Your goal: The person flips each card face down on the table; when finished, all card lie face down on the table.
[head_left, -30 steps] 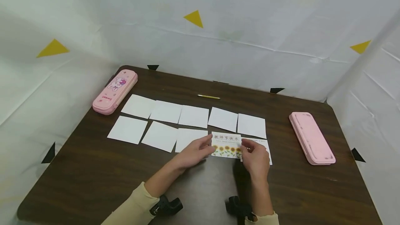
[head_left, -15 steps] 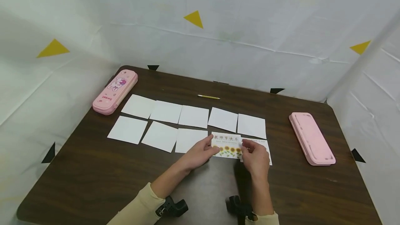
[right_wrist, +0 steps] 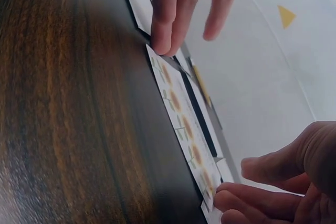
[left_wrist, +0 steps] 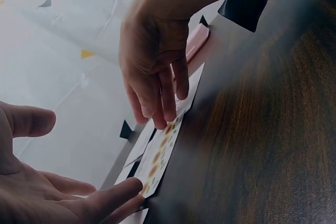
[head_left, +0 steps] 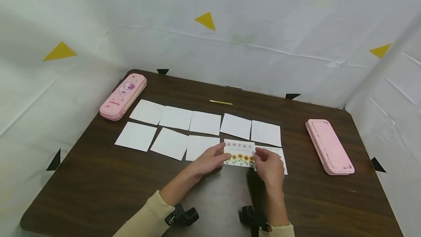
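In the head view, a white card printed with Chinese characters and a row of sunflowers (head_left: 239, 151) lies face up in the near row. My left hand (head_left: 209, 161) is at its left edge, fingers extended and thumb raised off it, as the left wrist view of that hand (left_wrist: 68, 195) shows. At its right edge my right hand (head_left: 271, 167) touches the card with nearly straight fingers; its thumb stands apart in the right wrist view (right_wrist: 283, 182). A second printed card (head_left: 280, 153), partly hidden by the right hand, adjoins it on the right.
Several blank white cards (head_left: 206, 123) lie in two rows on the dark wooden table (head_left: 82, 178). A yellow pencil (head_left: 221, 102) lies behind them. One pink pencil case (head_left: 123, 97) is at the far left, another pink case (head_left: 330, 146) at the right. White sheeting (head_left: 243, 6) surrounds the table.
My left hand has shifted slightly right, closer over the sunflower card's left edge. The right hand stays at the card's right edge. The head view has moved a little.
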`<state>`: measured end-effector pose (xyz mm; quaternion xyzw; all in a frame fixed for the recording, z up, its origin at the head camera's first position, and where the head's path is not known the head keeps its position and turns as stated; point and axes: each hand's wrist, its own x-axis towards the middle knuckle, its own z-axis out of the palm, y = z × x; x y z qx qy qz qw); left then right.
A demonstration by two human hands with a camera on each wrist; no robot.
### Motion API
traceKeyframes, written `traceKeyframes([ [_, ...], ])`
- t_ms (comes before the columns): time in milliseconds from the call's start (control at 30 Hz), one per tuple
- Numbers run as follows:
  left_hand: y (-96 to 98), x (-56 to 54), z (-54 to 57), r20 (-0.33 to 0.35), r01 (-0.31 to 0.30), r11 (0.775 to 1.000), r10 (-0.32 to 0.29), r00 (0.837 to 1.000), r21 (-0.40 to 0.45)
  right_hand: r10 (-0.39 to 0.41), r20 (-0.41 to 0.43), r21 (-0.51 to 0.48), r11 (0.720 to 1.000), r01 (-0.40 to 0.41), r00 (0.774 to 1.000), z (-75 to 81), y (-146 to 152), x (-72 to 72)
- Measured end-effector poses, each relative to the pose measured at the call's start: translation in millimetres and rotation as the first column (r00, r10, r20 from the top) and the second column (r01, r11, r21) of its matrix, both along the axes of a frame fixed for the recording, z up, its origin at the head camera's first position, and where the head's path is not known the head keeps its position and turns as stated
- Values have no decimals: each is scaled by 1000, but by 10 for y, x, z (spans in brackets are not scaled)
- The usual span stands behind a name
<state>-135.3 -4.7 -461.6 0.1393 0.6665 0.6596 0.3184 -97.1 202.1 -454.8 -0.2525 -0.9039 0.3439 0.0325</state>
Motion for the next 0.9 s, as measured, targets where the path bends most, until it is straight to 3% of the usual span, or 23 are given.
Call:
traceKeyframes([
  [200,5,-29,-6,79,-31,996,25,997,79,-10,-17,-53,999,10,1000,-21,55,-10],
  [367,10,-22,-14,105,-55,996,47,993,71,-25,-39,-89,996,22,999,-40,89,5],
  [500,-6,18,33,65,-66,996,62,996,53,-46,-55,-160,986,37,997,-27,123,6],
  [700,-39,90,123,-59,-94,996,94,994,15,-52,-82,-312,950,24,995,7,174,21],
  [900,-102,86,157,-54,-125,990,129,990,71,-50,-142,-426,905,-15,989,39,233,28],
])
